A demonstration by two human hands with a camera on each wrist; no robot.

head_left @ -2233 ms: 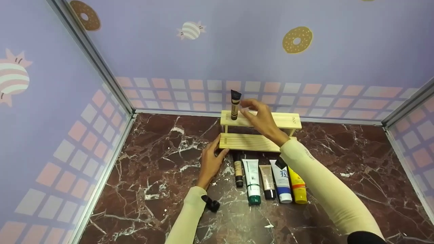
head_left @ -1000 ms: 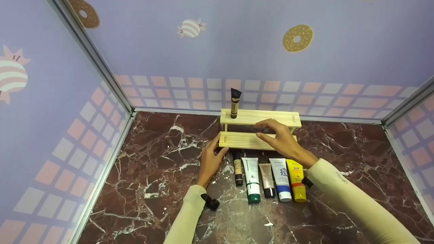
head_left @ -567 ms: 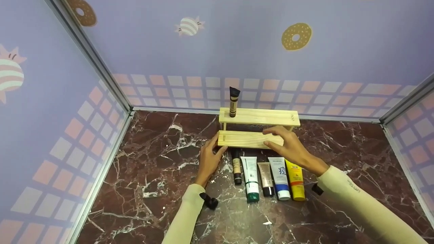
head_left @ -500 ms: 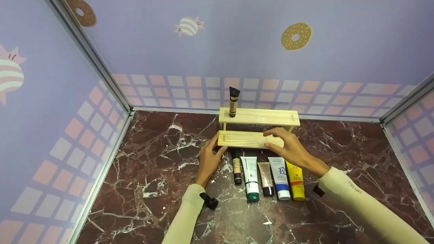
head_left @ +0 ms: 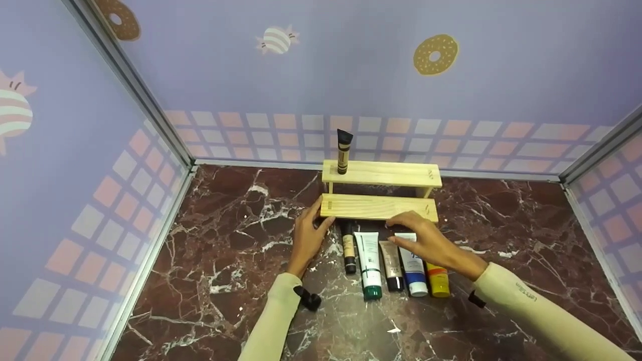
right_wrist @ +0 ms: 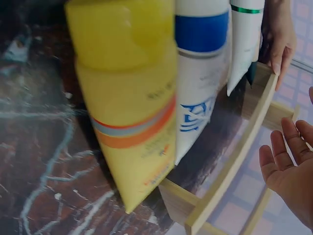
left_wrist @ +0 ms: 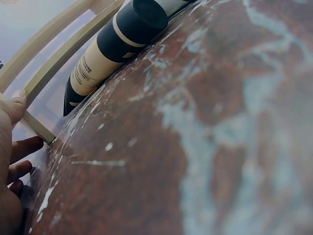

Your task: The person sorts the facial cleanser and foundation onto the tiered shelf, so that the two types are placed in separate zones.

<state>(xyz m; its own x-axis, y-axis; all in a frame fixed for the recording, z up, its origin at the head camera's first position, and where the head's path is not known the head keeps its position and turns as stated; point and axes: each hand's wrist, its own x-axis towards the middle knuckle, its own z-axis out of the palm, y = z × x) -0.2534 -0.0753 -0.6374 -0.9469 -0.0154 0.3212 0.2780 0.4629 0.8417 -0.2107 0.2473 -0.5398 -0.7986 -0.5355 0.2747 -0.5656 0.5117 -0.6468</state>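
In the head view a two-tier wooden display rack (head_left: 378, 206) stands by the back wall. My left hand (head_left: 307, 240) holds the left end of its lower tier, thumb (left_wrist: 18, 104) on the front edge. A black-and-gold tube (head_left: 343, 159) stands upright on the upper tier's left end. My right hand (head_left: 426, 241), empty with fingers apart, hovers over the row before the rack, partly covering the yellow tube (head_left: 438, 281) and the white tube with a blue band (head_left: 415, 273). Left of these lie a taupe tube (head_left: 390, 260), a green-capped white tube (head_left: 370, 255) and a beige-and-black tube (head_left: 349, 249).
The tubes lie side by side on a dark red marbled tabletop (head_left: 225, 271), caps toward me. Patterned panels enclose the back (head_left: 241, 85) and both sides. A small black device is strapped at each wrist.
My right hand has withdrawn from beside the upright black-and-gold tube, passed over the lower tier, and come down toward the front tubes. My left hand keeps its place on the rack.
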